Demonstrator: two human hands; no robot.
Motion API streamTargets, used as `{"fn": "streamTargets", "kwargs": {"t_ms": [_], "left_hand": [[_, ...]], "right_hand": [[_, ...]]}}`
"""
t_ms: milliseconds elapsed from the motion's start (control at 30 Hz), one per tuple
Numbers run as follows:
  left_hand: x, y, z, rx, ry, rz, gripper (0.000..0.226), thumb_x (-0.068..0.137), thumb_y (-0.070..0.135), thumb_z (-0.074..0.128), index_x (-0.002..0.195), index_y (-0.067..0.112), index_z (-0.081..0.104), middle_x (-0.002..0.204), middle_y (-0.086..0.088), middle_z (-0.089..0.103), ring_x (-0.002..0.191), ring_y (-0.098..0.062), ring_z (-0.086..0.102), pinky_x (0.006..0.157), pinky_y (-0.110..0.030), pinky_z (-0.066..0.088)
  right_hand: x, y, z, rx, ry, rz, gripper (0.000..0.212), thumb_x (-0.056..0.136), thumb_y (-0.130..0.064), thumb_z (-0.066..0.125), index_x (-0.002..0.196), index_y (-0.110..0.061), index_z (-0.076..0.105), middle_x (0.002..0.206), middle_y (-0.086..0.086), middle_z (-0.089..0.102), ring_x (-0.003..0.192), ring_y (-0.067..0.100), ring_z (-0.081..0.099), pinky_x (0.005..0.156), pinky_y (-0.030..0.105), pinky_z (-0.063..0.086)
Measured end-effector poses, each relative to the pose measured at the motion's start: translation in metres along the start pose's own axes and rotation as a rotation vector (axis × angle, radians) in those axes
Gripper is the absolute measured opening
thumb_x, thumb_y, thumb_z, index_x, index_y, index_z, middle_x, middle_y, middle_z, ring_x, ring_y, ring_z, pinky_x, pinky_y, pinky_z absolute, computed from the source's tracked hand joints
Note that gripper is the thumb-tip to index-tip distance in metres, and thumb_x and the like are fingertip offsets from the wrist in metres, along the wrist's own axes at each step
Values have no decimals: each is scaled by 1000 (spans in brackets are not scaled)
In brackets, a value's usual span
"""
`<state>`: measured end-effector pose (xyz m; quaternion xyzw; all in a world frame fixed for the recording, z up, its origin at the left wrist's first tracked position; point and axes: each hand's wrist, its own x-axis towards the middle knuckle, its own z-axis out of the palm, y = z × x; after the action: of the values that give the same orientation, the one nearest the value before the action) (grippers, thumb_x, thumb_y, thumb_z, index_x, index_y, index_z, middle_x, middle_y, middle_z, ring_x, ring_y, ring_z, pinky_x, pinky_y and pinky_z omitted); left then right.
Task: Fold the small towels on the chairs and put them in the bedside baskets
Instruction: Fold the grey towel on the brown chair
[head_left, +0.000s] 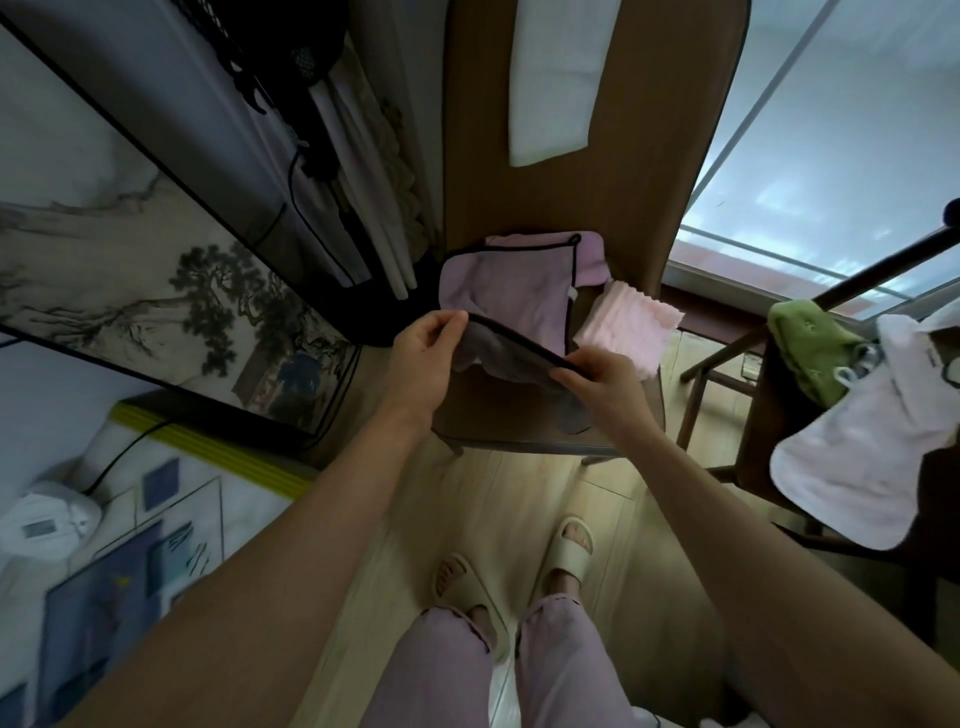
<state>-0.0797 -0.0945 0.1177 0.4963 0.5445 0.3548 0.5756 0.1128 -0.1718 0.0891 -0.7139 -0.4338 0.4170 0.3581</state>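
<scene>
- The left hand (425, 349) pinches one end of the near, dark-trimmed edge of a lilac towel (506, 301), thumb and fingertips curled onto the hem.
- The right hand (597, 379) pinches the other end of that same edge, so the hem runs taut as a slanted line between the two hands.
- The lifted part of the towel shows a greyer underside that sags below the hem between the hands; a grey flap hangs down past the right wrist.
- The rest of the lilac towel lies flat just beyond the hands on the seat of a brown chair (524, 421), reaching back to where the seat meets the chair back.
- A pale pink towel (631, 332) with a ribbed surface lies on the seat just beyond the right hand, beside the lilac one and touching or nearly touching its right edge; I cannot tell which.
- A white cloth (558, 78) hangs on the chair back, well beyond both hands.
- Far out to the right of the right hand, a second dark chair (852, 280) carries a green towel (810, 348) and a white towel (857, 457) draped over its frame.
- To the left of the left hand stands a painted screen (197, 312) with dark trees on it.
- Below the forearms, two feet in cream slippers (566, 551) stand on a light wooden floor (493, 499).
</scene>
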Motion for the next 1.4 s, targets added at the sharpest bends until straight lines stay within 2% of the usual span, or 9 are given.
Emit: {"fn": "streamTargets", "kwargs": {"t_ms": [167,400,500,633,767,933,1100,1300,1400], "left_hand": [[7,-3,-13,-6,97,-10,18,100,23,49,101,12,63,89,2,64,76,8,60,67,-9,49],[4,32,-16,66,132,53,15,98,18,54,104,9,64,88,8,62,73,13,57,62,-4,45],[0,51,-20,24,129,82,19,97,21,56,104,7,66,89,6,63,72,14,59,63,-5,45],[-15,51,-32,310,-120,37,14,96,20,58,99,10,67,88,6,64,78,5,59,61,-6,44],[-25,28,-40,507,-234,-88,14,93,17,63,98,7,71,90,-3,67,85,-13,60,66,-16,45],[-25,5,-43,566,-141,-168,11,93,18,62,94,10,70,93,-6,66,92,-19,61,83,-33,47],[-6,-10,-41,578,-24,-160,16,93,16,61,99,5,71,97,-11,68,93,-24,61,77,-29,43],[48,-32,-28,603,59,-187,13,97,18,53,100,15,66,94,2,62,92,-16,58,77,-29,43],[93,-49,-15,556,93,-225,15,99,11,47,104,12,61,104,-5,63,95,-17,57,81,-29,43]], "right_hand": [[-7,21,-28,-69,151,114,5,91,-12,65,92,-16,68,83,-1,66,78,9,60,66,15,41],[-12,-23,-62,78,401,-62,14,92,-6,60,100,-11,70,91,-1,68,90,11,63,83,23,51],[-15,-51,-68,68,378,-164,14,93,-3,58,98,-11,69,88,-5,67,86,5,61,78,16,51],[-30,-67,-74,9,296,-200,17,93,-2,58,97,-14,69,86,-10,66,81,-3,61,73,11,49],[-42,-48,-71,-173,196,-113,16,89,-5,63,97,-14,73,93,-1,71,89,15,64,84,32,51],[-42,-27,-56,-217,128,38,19,91,-5,58,100,-12,74,99,5,72,95,20,63,87,34,50],[-19,-14,-46,-216,191,55,19,94,-4,55,103,-10,71,99,6,71,91,17,61,72,13,42],[44,-1,-38,-195,194,83,18,97,-11,54,107,-14,69,104,1,69,97,15,60,89,26,47],[98,3,-34,-180,222,64,16,96,-11,56,106,-13,69,103,-2,67,88,3,55,86,18,45]]}}
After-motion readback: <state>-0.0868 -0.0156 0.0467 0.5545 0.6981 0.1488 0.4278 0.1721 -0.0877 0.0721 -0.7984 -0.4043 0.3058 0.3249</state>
